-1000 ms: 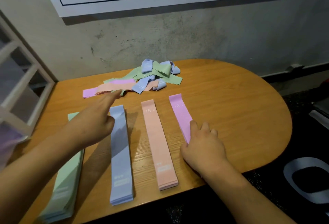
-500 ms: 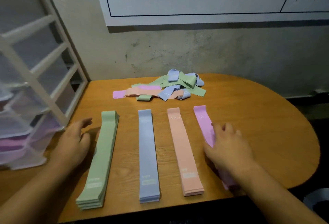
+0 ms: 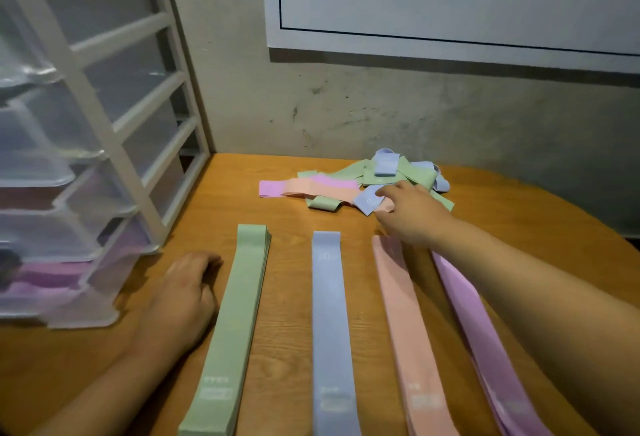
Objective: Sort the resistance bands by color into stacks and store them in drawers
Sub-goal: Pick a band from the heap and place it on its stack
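Translucent plastic drawer unit (image 3: 86, 158) stands at the wooden table's (image 3: 284, 297) left edge. Just right of it, the left hand (image 3: 183, 293) rests palm-down, fingers loosely curled, holding nothing, beside the green band stack (image 3: 232, 324). Along the front edge lie the blue band stack (image 3: 330, 324), peach band stack (image 3: 408, 331) and purple band stack (image 3: 485, 342). The right hand (image 3: 412, 213) stretches to the tangled band pile (image 3: 346, 186) near the rear edge, its spread fingers touching a loose blue band (image 3: 367, 200). A white poster (image 3: 450, 2) hangs on the rough grey wall (image 3: 381, 109).

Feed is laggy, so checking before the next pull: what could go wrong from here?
The right hand reaches a blue band lying among overlapping peach and green bands in the unsorted pile; pulling it may drag others along. The right forearm crosses over the peach stack and purple stack; drawing back could skew them.
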